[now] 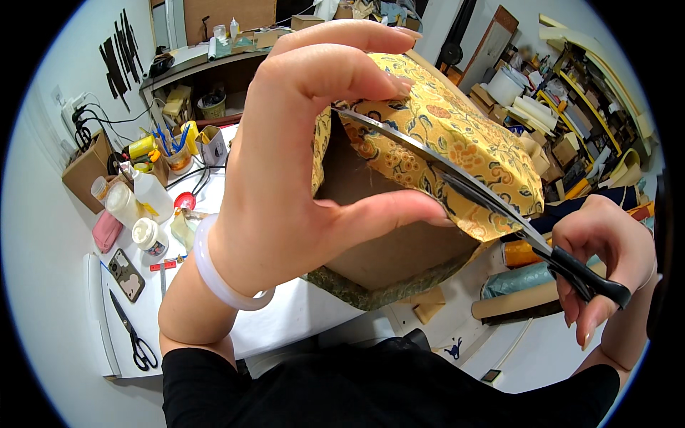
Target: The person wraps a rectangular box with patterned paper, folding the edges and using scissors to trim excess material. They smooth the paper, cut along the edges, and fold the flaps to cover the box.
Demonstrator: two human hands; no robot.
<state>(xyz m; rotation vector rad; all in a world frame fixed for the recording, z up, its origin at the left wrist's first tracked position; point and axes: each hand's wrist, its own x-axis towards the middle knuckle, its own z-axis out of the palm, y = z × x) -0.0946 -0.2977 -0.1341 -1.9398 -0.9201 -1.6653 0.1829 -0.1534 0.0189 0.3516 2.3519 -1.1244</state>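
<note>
In front of me is a box-like piece with a bare brown board face (364, 242) and a dark green patterned edge (371, 296). Yellow floral brocade fabric (464, 132) covers its far side, and a loose flap of it hangs over the board. My left hand (292, 150), a pale bangle at its wrist, curves around the flap, fingertips on its upper part and thumb at its lower edge. My right hand (603, 246) grips black-handled scissors (571, 267) by the loops. Their blades lie slantwise across the flap, with the tip near my left fingers.
On the white table (275, 328) at left are a second pair of scissors (128, 328), a phone (126, 274), an open white jar (150, 237), bottles and a pen cup (177, 153). Rolls of material (535, 285) lie at right, below crowded shelves (578, 107). A cluttered desk stands behind.
</note>
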